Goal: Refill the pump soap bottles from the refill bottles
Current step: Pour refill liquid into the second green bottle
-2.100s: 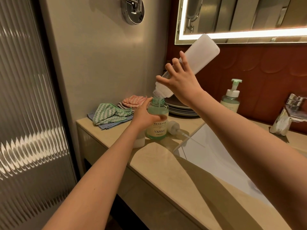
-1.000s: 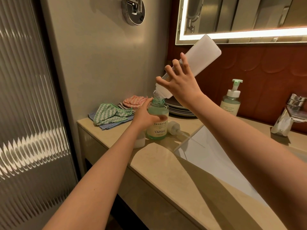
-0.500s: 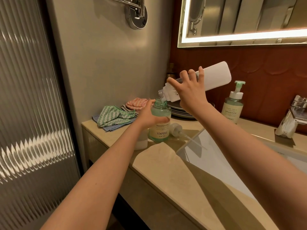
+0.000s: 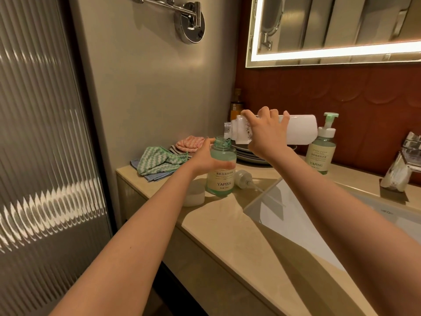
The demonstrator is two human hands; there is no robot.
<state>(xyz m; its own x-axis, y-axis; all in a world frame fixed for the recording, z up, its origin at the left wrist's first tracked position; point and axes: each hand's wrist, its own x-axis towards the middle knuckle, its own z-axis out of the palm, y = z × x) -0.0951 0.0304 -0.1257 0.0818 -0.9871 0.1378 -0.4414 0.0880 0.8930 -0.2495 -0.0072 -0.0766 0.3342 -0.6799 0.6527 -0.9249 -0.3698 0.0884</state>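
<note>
A green soap bottle point(image 4: 220, 179) labelled YAPING stands uncapped on the beige counter point(image 4: 218, 220). My left hand point(image 4: 206, 159) grips its upper body. My right hand point(image 4: 265, 133) holds a white refill bottle point(image 4: 300, 131) almost level, its open threaded neck just above and right of the green bottle's mouth. The removed pump head point(image 4: 245, 180) lies on the counter beside the green bottle. A second green pump bottle point(image 4: 322, 148) with its pump on stands behind my right hand.
A white cap point(image 4: 193, 196) sits left of the green bottle under my wrist. Folded cloths point(image 4: 159, 159) and stacked plates point(image 4: 252, 156) lie at the back. The white sink point(image 4: 319, 224) opens to the right, with a chrome tap point(image 4: 405, 165). A ribbed glass door point(image 4: 45, 144) is on the left.
My right hand has tipped the refill bottle back from steeply inverted over the green bottle's mouth to nearly horizontal. My left hand keeps its grip on the green bottle.
</note>
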